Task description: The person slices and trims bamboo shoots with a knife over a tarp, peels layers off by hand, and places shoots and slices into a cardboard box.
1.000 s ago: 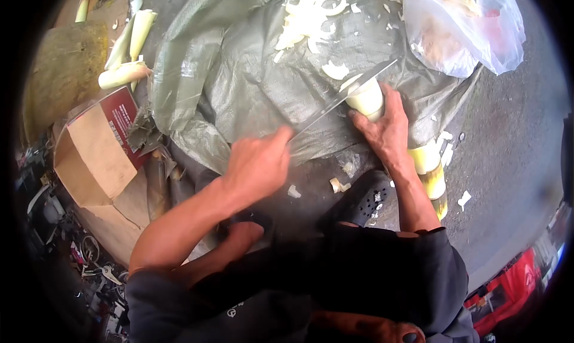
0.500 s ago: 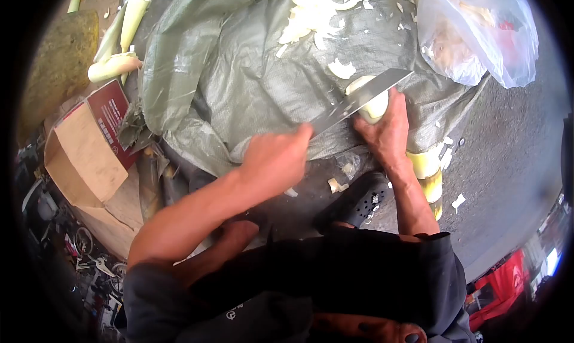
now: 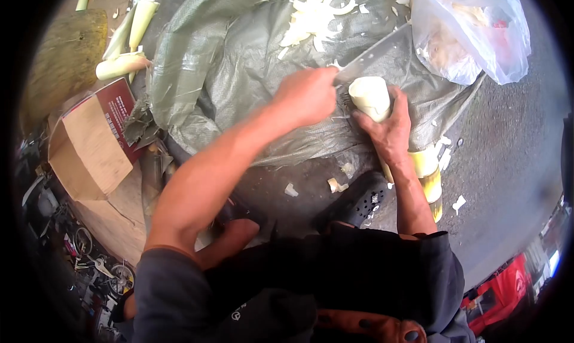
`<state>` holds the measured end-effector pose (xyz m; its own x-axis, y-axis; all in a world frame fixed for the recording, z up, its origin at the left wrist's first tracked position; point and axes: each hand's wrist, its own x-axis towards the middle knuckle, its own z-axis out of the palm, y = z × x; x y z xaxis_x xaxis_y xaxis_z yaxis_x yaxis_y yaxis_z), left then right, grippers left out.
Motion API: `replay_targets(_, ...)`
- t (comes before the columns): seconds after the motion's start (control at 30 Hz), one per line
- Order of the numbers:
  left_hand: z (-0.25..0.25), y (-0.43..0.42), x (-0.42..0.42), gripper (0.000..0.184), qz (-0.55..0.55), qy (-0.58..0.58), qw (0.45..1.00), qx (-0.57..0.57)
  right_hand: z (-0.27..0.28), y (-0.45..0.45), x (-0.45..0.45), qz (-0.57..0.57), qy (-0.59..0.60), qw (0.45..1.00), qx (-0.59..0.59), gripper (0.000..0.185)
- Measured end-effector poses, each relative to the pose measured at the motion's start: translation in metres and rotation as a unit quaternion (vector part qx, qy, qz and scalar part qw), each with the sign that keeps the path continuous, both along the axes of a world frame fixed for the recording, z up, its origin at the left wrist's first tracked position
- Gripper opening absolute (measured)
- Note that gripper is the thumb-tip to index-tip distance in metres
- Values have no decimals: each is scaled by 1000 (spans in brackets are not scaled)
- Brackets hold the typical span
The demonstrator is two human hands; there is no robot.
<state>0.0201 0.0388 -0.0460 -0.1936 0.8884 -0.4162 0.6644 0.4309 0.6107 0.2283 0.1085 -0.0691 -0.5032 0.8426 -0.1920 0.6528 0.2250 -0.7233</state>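
Observation:
My left hand is closed around the handle of a long, broad-bladed knife. The blade slants up to the right, just above and apart from a peeled, pale bamboo shoot. My right hand grips that shoot from the right and below, its cut end facing up. Beyond the knife, a pile of pale sliced pieces lies on a grey-green woven plastic sheet. The knife handle is hidden inside my left fist.
A clear plastic bag with contents stands at the upper right. Yellowish husk pieces lie beside my right forearm. At left are an opened cardboard box and pale shoots. A black clog is below the sheet.
My left hand has moved up and to the right, lifting the knife off the shoot to beyond it. My right hand still holds the shoot, whose top now shows uncovered.

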Motion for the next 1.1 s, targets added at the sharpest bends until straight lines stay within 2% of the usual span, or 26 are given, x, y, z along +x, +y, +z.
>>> replay_targets(0.07,2,-17,-11,22,17,18,998,64,3,4,3,-23,39,997,-66,74)
replay_targets(0.13,21,-36,-15,19,7,7,999,44,1,1,4,-52,72,990,-113,74)
replay_targets(0.17,31,-41,-18,18,4,6,999,41,-12,1,5,-54,108,986,-118,80)
replay_targets(0.27,40,-67,-13,14,-15,37,998,48,-2,-5,-11,-17,-67,992,106,83)
replay_targets(0.4,54,-87,-1,15,-31,17,999,23,-6,-1,-9,-11,-45,997,56,80)
replay_targets(0.63,76,-112,-12,15,-80,45,996,3,-10,-1,-11,-18,-33,998,43,72)
replay_targets(0.77,68,-107,-19,16,-110,36,993,-18,-11,0,-12,-23,-35,999,34,71)
replay_targets(0.87,49,-92,-14,18,-89,13,995,-38,-11,2,-10,-9,-52,998,29,71)
replay_targets(0.97,41,-69,-7,20,-94,4,994,-47,-12,3,-9,-1,-22,999,47,73)
replay_targets(1.1,21,-38,-1,22,-93,-1,996,-16,-12,8,-9,5,-24,1000,16,75)
